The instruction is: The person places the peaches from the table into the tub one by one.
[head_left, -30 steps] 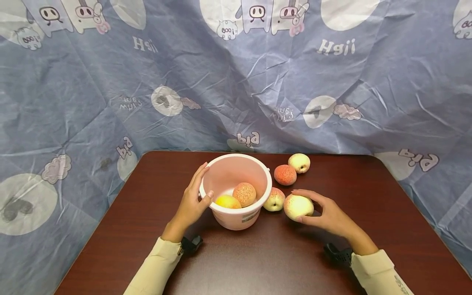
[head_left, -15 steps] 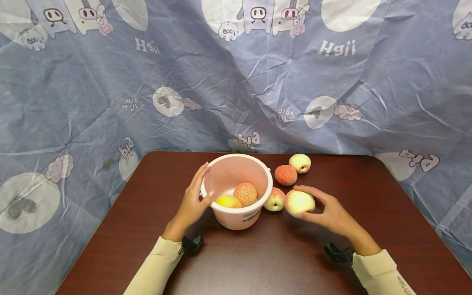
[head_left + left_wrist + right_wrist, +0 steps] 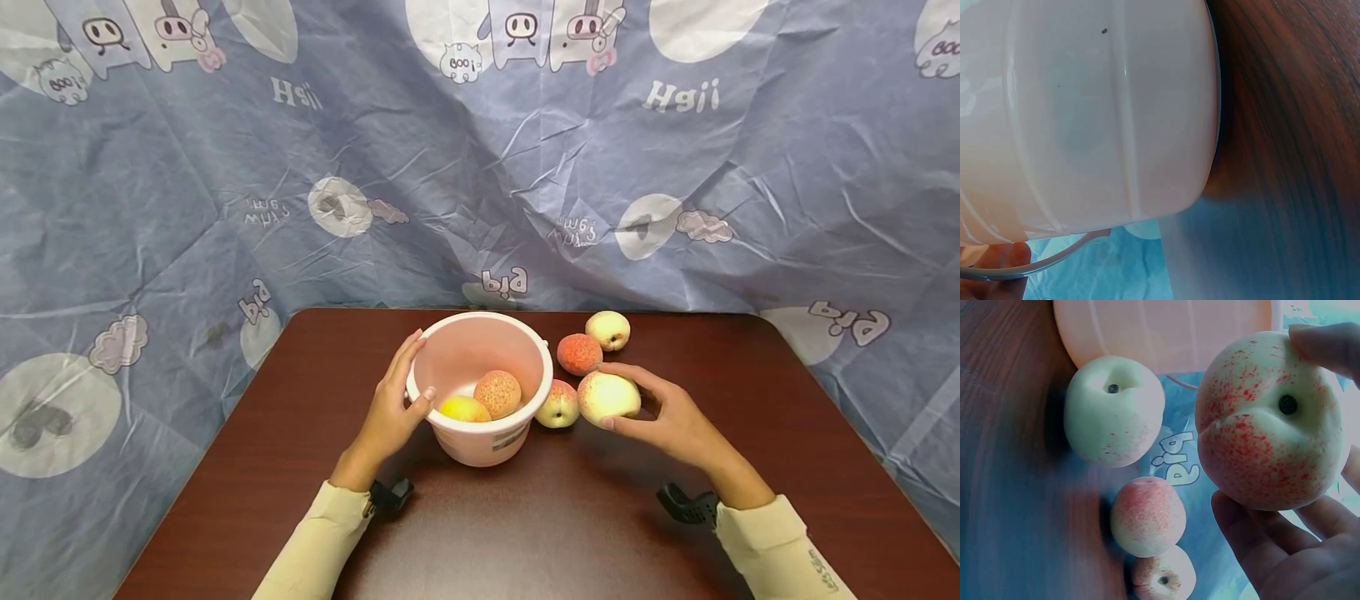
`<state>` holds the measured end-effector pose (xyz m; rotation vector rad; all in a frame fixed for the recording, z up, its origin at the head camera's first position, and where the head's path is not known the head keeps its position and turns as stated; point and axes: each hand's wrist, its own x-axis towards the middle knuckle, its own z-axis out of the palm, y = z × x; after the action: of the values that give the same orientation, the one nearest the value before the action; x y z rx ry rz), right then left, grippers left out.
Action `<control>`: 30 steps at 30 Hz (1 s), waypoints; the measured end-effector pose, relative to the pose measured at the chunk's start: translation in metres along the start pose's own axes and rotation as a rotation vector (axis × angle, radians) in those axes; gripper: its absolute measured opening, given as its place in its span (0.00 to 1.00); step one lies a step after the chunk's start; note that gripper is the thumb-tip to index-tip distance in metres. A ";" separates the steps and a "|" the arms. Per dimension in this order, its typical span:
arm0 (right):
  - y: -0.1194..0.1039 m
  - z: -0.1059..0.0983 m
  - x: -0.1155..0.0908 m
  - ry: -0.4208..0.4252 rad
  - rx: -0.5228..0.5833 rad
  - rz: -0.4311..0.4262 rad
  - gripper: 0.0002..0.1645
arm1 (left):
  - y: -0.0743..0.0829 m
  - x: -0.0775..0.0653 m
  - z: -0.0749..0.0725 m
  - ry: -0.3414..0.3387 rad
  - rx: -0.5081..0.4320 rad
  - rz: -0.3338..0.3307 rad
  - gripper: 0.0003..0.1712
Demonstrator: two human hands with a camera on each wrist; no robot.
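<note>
My left hand (image 3: 386, 415) holds the left side of a pale pink bucket (image 3: 468, 448), its thumb over the rim. A yellow fruit, perhaps a mango (image 3: 465, 409), and an orange-speckled peach (image 3: 497, 394) lie inside the bucket. To its right, my right hand (image 3: 678, 423) grips a pale peach (image 3: 609, 400) between thumb and fingers. In the right wrist view this held peach (image 3: 1266, 425) shows red speckles and a dark stem pit, and it is up off the table. Left-hand fingertips (image 3: 1013, 265) appear by the bucket's handle (image 3: 1054, 257) in the left wrist view.
A yellow-and-pink peach (image 3: 557, 405) sits against the bucket's right side. Farther back on the dark wooden table (image 3: 540, 533) lie a red peach (image 3: 579, 354) and a pale peach (image 3: 608, 331). A blue printed cloth (image 3: 450, 183) hangs behind the table.
My right hand has raised the pale peach a little, moving it up and away from the table's front. The left hand and the bucket have stayed in place.
</note>
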<state>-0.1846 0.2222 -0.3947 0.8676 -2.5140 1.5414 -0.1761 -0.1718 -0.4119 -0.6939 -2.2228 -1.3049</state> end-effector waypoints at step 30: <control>-0.064 -0.006 0.013 0.115 -0.100 0.022 0.39 | 0.027 0.004 -0.007 -0.016 -0.039 -0.009 0.38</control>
<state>-0.1653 0.2000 -0.3363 0.7191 -2.5021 1.4139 -0.1615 -0.1658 -0.3890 -0.7116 -2.2214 -1.3551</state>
